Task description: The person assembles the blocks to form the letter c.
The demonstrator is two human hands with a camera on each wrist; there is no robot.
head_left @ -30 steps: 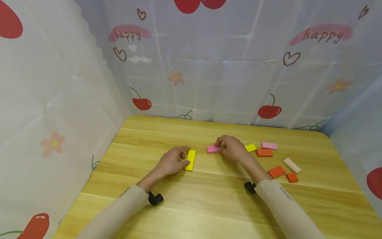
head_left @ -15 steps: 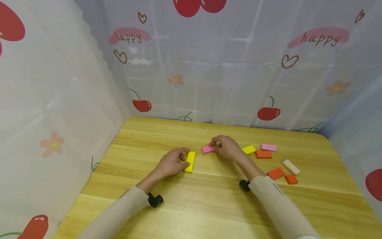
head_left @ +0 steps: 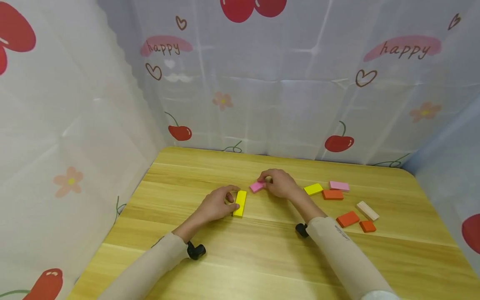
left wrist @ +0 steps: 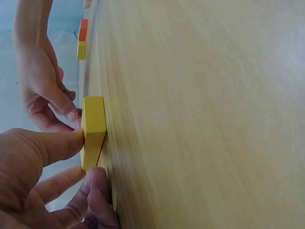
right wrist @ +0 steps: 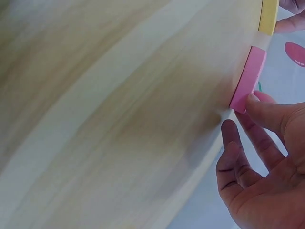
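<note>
A yellow block (head_left: 240, 203) lies lengthwise on the wooden table, and my left hand (head_left: 216, 204) pinches it between thumb and index finger. In the left wrist view the thumb presses one face of this yellow block (left wrist: 94, 129). To its right, a pink block (head_left: 257, 186) lies at a slant with a small gap between the two. My right hand (head_left: 280, 183) pinches the pink block at its right end. The right wrist view has the thumb and a finger on the near end of the pink block (right wrist: 248, 80), the other fingers curled below.
Right of my right hand lie a second yellow block (head_left: 313, 189), an orange block (head_left: 333, 195) and a light pink block (head_left: 339, 186). Nearer me are a larger orange block (head_left: 348, 219), a small orange block (head_left: 368, 226) and a plain wood block (head_left: 367, 211). A printed curtain (head_left: 277, 112) hangs behind the table.
My right hand has moved left with the pink block, bringing it closer to the yellow block and turning it slightly. My left hand stays in place on the yellow block.
</note>
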